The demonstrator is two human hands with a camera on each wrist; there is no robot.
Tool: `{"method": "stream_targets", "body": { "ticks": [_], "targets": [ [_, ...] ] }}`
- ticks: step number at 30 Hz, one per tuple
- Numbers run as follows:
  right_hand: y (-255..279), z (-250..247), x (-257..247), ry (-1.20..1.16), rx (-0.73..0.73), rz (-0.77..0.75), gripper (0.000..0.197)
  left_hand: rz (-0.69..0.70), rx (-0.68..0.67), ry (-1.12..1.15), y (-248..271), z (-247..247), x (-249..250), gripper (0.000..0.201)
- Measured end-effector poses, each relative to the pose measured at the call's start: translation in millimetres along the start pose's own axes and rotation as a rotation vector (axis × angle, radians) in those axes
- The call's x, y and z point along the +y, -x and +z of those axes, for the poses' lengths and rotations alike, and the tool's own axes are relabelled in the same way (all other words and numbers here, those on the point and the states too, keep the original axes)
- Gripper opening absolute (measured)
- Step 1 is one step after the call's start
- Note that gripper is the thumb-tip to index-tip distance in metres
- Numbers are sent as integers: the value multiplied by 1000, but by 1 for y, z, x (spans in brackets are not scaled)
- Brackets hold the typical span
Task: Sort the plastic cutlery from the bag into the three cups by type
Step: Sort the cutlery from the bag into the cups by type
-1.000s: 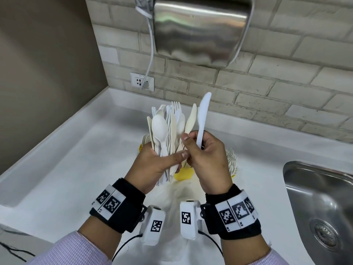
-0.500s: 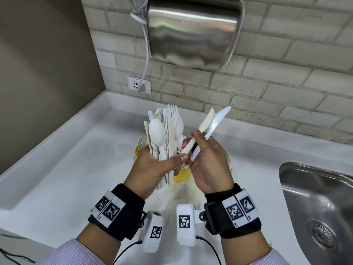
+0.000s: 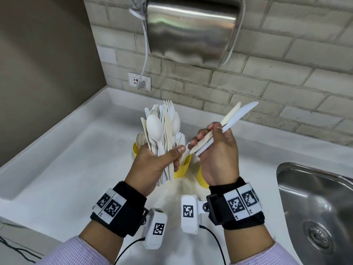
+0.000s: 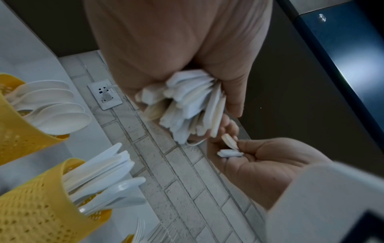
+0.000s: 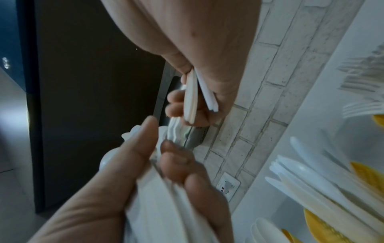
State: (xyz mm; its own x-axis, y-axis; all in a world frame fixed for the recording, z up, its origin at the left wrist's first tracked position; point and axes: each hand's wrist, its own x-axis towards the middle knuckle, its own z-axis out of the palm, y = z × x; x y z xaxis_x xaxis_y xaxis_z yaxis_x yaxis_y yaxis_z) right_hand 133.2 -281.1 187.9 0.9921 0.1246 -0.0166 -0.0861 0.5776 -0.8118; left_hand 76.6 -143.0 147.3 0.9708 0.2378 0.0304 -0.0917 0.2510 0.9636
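- Two plastic knives, one cream (image 3: pixel 228 117) and one white (image 3: pixel 241 114), were pinched in the right hand (image 3: pixel 219 152), blades angled up toward the brick wall.
- The left hand (image 3: pixel 154 165) gripped an upright bundle of white plastic cutlery (image 3: pixel 162 131).
- Three yellow perforated plastic cups stood on the white counter (image 3: pixel 76 159): spoon cup (image 4: pixel 16 131), knife cup (image 4: pixel 41 205), fork cup (image 3: pixel 201 178).
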Motion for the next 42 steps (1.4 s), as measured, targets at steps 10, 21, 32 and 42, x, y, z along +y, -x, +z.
{"method": "stream_targets", "body": {
  "ticks": [10,21,32,42],
  "targets": [
    [11,-11,-8,340,10,-168,27,-7,33,38,7,21,-7,24],
    [27,-33,-8,499,-228,-115,19,46,90,-21,10,49,-13,24],
    [9,-48,-24,640,-204,-103,4,37,120,-139,2,70,-11,25],
    [-10,-56,-24,362,47,-59,18,31,55,-77,0,72,-15,27]
  ]
}}
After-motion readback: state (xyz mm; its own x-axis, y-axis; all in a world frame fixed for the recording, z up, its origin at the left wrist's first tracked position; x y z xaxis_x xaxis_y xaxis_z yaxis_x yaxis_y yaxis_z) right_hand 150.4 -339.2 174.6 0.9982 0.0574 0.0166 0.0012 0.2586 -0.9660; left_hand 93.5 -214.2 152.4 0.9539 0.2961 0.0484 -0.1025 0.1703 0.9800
